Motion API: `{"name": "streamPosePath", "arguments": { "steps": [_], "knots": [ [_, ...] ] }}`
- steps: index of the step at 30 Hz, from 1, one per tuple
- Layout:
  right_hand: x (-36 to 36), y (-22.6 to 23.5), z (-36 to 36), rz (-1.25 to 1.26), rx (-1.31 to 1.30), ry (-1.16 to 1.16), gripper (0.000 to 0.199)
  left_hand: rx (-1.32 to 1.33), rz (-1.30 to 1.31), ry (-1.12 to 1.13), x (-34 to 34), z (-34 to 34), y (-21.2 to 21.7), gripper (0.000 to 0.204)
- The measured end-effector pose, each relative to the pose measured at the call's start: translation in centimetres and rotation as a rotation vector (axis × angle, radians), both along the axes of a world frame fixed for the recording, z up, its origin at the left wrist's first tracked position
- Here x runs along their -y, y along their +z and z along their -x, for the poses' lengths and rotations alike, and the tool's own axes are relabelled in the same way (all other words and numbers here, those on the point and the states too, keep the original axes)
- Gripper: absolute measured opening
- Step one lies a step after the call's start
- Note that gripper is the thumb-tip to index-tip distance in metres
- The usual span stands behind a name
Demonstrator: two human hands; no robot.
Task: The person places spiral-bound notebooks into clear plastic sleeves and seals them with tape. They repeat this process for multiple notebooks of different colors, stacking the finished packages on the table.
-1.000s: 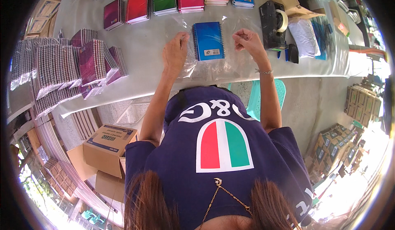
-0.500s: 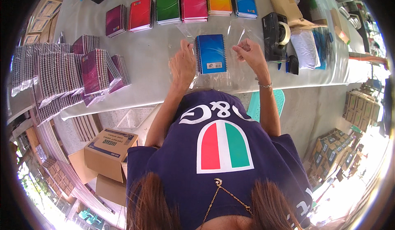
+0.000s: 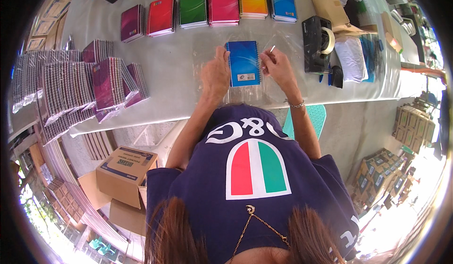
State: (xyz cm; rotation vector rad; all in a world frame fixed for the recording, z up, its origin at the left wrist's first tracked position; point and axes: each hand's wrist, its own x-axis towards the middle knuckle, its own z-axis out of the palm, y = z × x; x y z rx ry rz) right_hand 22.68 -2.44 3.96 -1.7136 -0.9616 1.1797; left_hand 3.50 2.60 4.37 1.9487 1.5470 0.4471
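Notebook (image 3: 243, 62) sits in clear wrap (image 3: 278, 82); your left hand (image 3: 214, 75) lies flat, right fingers (image 3: 270, 56) pinch wrap edge — film could tear w/ a hard tug.

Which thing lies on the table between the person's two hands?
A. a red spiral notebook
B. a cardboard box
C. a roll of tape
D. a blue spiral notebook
D: the blue spiral notebook lies flat on clear plastic wrap between the left hand and the right hand; the red notebook stays in the row farther back on the table.
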Motion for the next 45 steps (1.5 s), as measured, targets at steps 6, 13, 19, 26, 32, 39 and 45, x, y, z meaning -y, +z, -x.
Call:
{"name": "streamPosePath", "arguments": {
  "steps": [6,13,19,26,32,39,45],
  "knots": [
    [-0.6,-0.7,2.7,-0.035,0.207,0.041,0.011,-0.003,-0.017,-0.019,0.1,-1.2,-1.0,0.022],
    [-1.0,-1.7,4.1,-0.113,0.605,0.074,0.01,-0.055,-0.044,-0.033,0.2,-2.5,-1.8,0.021],
    [-1.2,-1.8,5.8,-0.066,0.647,0.026,0.008,-0.041,-0.058,-0.025,0.7,-3.3,-2.1,0.015],
    [-0.7,-2.0,6.1,-0.142,0.676,0.018,0.01,-0.086,-0.008,-0.17,-1.4,-1.6,-1.3,0.009],
    [-0.5,-2.2,6.3,-0.143,0.68,-0.012,0.011,0.059,-0.157,-0.507,-2.8,3.2,-1.2,0.028],
    [-0.4,-3.0,5.6,-0.191,0.632,-0.039,0.012,0.084,-0.193,-0.512,-2.2,3.1,-1.1,0.053],
    [-0.8,-2.1,4.7,-0.062,0.304,-0.043,0.014,-0.087,-0.235,-0.612,-2.6,3.2,-3.3,0.083]
  ]
}}
